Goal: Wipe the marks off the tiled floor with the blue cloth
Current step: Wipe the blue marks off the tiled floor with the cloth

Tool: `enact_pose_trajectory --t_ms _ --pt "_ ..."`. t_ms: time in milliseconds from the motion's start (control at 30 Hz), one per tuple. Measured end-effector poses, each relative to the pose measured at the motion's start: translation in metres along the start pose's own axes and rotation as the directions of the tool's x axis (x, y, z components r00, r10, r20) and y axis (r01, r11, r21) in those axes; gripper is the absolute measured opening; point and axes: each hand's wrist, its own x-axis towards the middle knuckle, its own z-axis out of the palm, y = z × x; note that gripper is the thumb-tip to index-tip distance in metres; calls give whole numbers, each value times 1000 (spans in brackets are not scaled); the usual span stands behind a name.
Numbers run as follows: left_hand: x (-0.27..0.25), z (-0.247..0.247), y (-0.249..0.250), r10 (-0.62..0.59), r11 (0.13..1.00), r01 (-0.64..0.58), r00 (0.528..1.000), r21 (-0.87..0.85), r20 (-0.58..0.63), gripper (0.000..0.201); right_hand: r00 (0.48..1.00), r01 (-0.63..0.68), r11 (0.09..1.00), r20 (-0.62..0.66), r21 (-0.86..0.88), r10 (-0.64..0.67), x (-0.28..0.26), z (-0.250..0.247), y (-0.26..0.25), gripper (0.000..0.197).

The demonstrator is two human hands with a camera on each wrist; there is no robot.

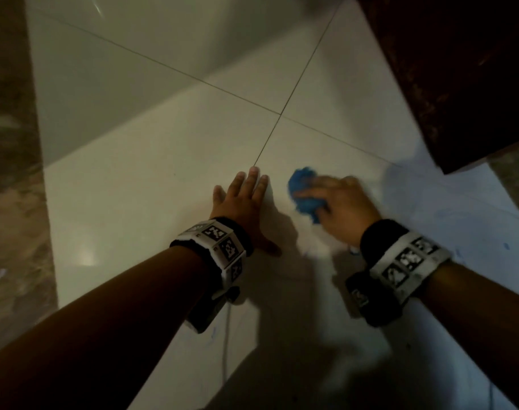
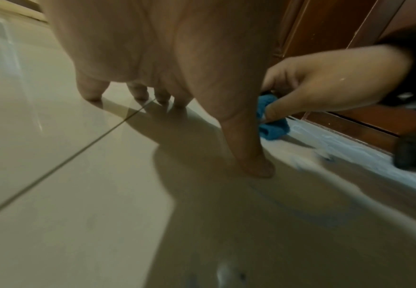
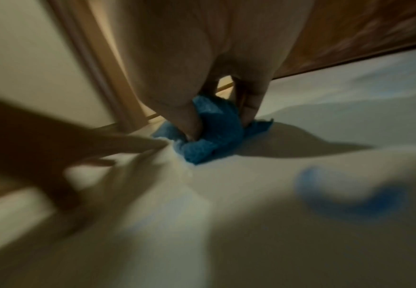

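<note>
Because the blue cloth [image 1: 304, 190] is soft, light and bunched, it looks best taken by the wad's top, as the right hand [image 1: 342, 207] clutches it, pressed to the tiled floor [image 1: 163, 202] near the dark wooden furniture [image 1: 459, 69]. The left hand [image 1: 242, 202] lies flat, fingers straight, just beside it. Blue marks [image 3: 365, 202] remain nearer the person; no readable writing shows, only the wristbands' coded squares.

Kneeling over shiny pale floor tiles [image 1: 151, 179]. Thin dark lines [image 1: 280, 114] cross in front of me. Brown speckled stone strip [image 1: 9, 143] on my left. Dark wooden furniture [image 1: 459, 69] on my right. Dim light, soft shadows.
</note>
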Motion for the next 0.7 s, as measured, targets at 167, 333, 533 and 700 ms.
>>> enact_pose_trajectory --t_ms 167,333,533,700 --pt "0 -1 0 -6 1000 6 1000 -2 -2 140 930 -302 953 -227 -27 288 -3 -17 46 39" --pt "4 -4 7 -40 999 40 999 24 8 143 987 -157 981 21 -115 161 -4 12 0 41" --pt "2 -4 8 -37 999 36 999 31 15 143 971 -168 985 -167 36 172 -7 -26 51 36" --pt "4 -8 13 -51 998 50 998 25 28 146 968 -122 992 -223 -15 116 -17 -14 36 29"
